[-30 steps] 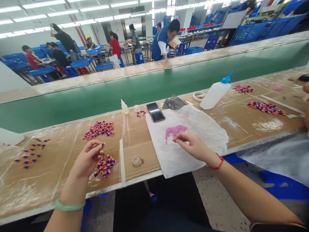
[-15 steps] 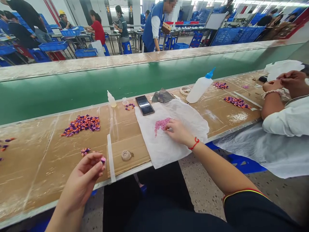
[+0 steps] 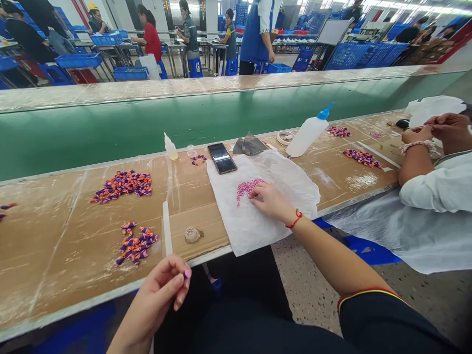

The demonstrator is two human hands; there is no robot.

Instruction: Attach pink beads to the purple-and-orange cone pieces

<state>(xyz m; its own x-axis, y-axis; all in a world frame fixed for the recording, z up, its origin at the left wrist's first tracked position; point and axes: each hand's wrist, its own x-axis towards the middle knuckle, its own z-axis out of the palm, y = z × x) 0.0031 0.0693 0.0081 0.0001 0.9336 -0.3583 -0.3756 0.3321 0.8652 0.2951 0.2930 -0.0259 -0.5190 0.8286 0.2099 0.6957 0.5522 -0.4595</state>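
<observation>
My left hand point(image 3: 164, 287) is closed in a pinch in front of the table edge, holding a small purple piece with a pink face point(image 3: 187, 274) between thumb and fingertips. My right hand point(image 3: 271, 200), wearing a red string bracelet, rests on a white cloth point(image 3: 236, 236). Its fingertips are pinched together at the edge of a patch of tiny pink beads point(image 3: 246, 187); whatever they grip is too small to make out. Left of the cloth lie a loose cluster of purple-and-orange pieces point(image 3: 136, 245) and a bigger heap of them point(image 3: 125, 186).
A phone point(image 3: 221, 158) lies on the cloth's upper corner. Close by stand a small dropper bottle point(image 3: 170, 147) and a large blue-tipped bottle point(image 3: 308, 136). A small clear dish point(image 3: 192, 235) sits near the front edge. At right, a co-worker's hands point(image 3: 437, 129) work over the table.
My left hand has moved right and toward me with the purple piece, uncovering the loose cluster. My right hand stays at the beads. A person in the background has shifted right.
</observation>
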